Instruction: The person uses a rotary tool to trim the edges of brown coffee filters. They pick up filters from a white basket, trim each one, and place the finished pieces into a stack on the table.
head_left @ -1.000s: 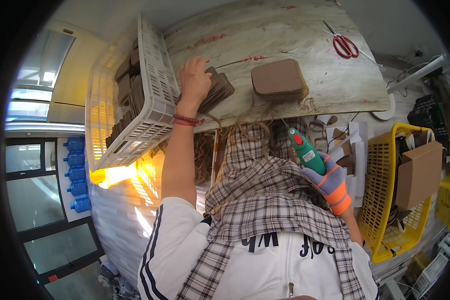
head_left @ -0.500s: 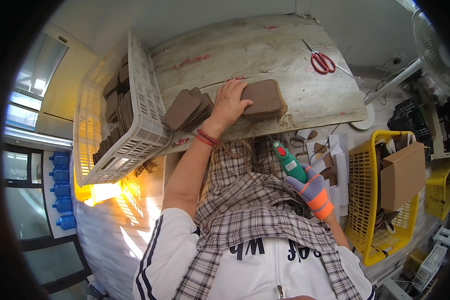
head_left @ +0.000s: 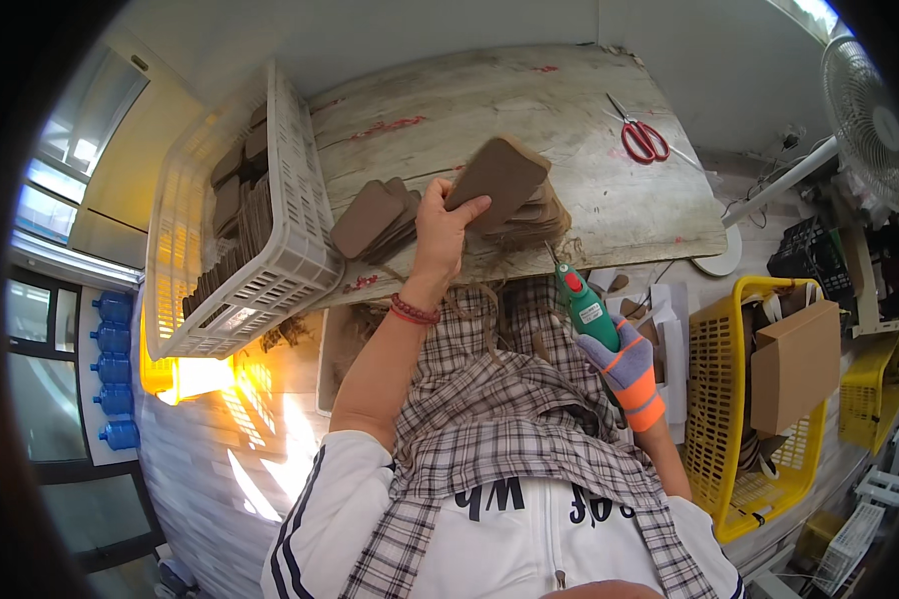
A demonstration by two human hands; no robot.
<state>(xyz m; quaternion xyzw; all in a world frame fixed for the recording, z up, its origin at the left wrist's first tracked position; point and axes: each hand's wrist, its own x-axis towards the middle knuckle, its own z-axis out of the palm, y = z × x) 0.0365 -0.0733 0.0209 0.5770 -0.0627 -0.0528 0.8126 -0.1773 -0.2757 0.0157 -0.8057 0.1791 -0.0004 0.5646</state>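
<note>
A brown flat piece (head_left: 496, 182) with rounded corners is pinched between the thumb and fingers of my bare left hand (head_left: 440, 232). It is tilted up over a stack of similar brown pieces (head_left: 541, 214) on the worktable (head_left: 469, 95). Another leaning pile of brown pieces (head_left: 370, 222) lies just left of that hand. In a grey and orange glove, my right hand (head_left: 624, 367) is wrapped round a green handheld power tool (head_left: 589, 311) with a red button. The tool's thin tip points up toward the table's front edge, near the stack but apart from the held piece.
A white slotted crate (head_left: 300, 180) full of brown pieces stands at the left. Red-handled scissors (head_left: 644, 142) lie at the table's far right. Beyond the right edge are a yellow basket (head_left: 714, 399) holding a cardboard box (head_left: 794, 364) and a standing fan (head_left: 874, 125).
My left hand has lifted the top brown piece off the stack and tilted it up. My right hand has raised the power tool slightly toward the table edge.
</note>
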